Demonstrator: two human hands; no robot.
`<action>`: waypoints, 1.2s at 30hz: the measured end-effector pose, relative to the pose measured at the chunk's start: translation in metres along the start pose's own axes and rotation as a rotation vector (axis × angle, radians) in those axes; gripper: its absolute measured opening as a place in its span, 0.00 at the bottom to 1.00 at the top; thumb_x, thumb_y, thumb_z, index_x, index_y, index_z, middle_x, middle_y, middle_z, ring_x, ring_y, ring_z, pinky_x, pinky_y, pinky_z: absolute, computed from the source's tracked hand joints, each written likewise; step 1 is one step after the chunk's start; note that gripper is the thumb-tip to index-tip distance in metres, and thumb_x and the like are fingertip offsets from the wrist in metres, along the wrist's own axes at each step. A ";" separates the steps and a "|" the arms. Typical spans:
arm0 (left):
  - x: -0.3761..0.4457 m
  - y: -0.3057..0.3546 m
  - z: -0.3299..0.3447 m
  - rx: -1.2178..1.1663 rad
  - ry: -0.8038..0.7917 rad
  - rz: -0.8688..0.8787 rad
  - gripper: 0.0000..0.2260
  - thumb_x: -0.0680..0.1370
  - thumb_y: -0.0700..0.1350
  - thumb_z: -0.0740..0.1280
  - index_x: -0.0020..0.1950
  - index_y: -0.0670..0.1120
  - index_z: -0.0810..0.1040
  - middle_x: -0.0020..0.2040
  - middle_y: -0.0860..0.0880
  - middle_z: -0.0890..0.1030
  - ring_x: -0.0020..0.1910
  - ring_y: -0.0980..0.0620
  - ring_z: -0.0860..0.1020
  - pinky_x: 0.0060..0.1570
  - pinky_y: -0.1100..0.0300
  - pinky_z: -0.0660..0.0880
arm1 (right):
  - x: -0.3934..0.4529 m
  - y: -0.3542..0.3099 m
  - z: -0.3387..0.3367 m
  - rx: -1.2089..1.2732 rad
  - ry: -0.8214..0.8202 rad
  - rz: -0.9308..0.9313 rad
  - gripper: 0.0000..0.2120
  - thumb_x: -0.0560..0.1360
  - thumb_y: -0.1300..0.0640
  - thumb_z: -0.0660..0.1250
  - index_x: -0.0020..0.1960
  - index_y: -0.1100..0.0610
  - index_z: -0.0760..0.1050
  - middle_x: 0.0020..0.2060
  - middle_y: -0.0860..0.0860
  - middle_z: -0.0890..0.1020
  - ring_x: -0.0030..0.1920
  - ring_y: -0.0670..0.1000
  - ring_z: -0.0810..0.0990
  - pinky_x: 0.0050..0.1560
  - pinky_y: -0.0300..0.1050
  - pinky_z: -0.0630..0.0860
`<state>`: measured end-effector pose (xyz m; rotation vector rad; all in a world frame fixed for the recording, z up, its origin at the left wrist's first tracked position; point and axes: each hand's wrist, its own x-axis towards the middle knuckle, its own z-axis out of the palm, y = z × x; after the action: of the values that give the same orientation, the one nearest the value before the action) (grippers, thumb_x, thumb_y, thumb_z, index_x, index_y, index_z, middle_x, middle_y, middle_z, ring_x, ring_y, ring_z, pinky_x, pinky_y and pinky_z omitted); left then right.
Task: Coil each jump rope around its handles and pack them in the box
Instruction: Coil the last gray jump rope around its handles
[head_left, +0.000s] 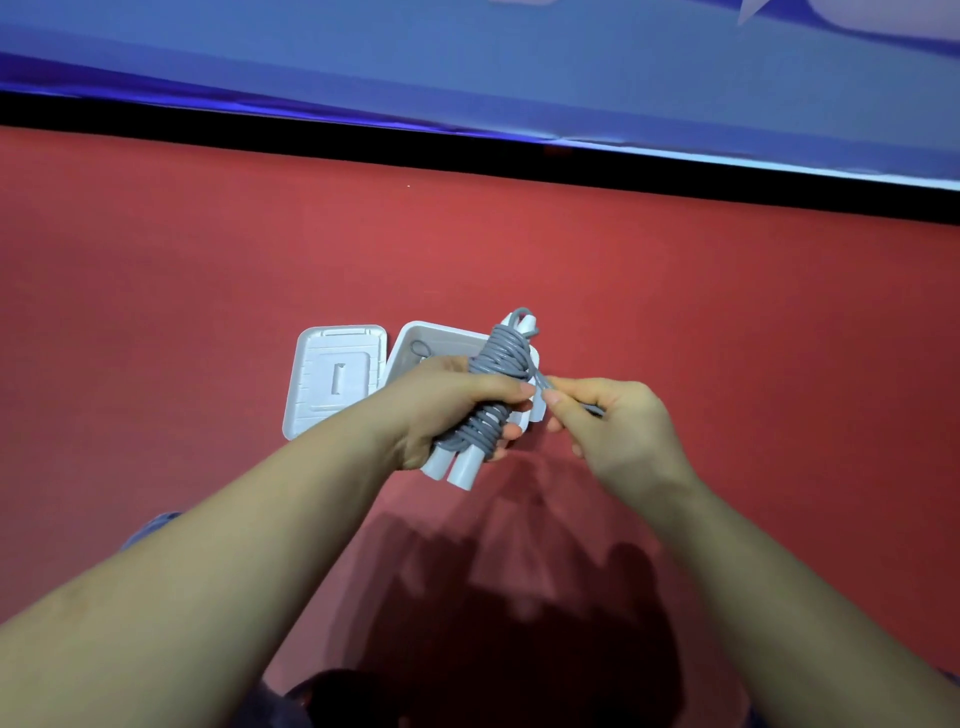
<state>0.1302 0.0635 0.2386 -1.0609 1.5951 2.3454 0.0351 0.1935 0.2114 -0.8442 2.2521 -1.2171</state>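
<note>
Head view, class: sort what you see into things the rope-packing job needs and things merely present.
Needed:
- grey jump rope, coiled round its white handles
- left hand gripping the bundle
- right hand pinching the loose rope end
- open white box
- box lid

Merely present:
- red surface
- blue wall

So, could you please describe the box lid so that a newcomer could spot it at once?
On the red table, look left of the open white box behind the hands. The lid lies flat there, white, with raised ridges and a small central slot; unlike the box, it holds nothing.
</note>
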 end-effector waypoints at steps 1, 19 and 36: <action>0.001 -0.003 -0.001 0.022 0.026 0.034 0.11 0.75 0.36 0.69 0.55 0.45 0.74 0.35 0.46 0.79 0.25 0.52 0.77 0.28 0.59 0.76 | -0.002 -0.001 0.001 -0.060 -0.004 -0.024 0.08 0.76 0.59 0.66 0.52 0.56 0.83 0.30 0.42 0.78 0.28 0.37 0.74 0.34 0.31 0.67; 0.001 -0.035 0.017 1.210 0.379 0.353 0.24 0.72 0.63 0.66 0.67 0.60 0.68 0.57 0.53 0.80 0.57 0.49 0.76 0.42 0.61 0.63 | -0.012 -0.019 0.008 0.146 0.022 0.025 0.11 0.72 0.61 0.70 0.33 0.50 0.78 0.27 0.45 0.79 0.24 0.40 0.73 0.31 0.34 0.70; 0.000 -0.029 0.017 1.308 0.348 0.379 0.09 0.77 0.63 0.58 0.52 0.60 0.70 0.51 0.53 0.80 0.52 0.50 0.76 0.41 0.59 0.63 | -0.008 -0.037 -0.021 0.545 -0.401 0.386 0.12 0.77 0.56 0.61 0.49 0.64 0.79 0.37 0.55 0.83 0.23 0.44 0.70 0.21 0.33 0.63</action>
<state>0.1352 0.0909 0.2194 -0.8140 2.8787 0.6992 0.0394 0.1956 0.2544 -0.3743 1.5560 -1.2486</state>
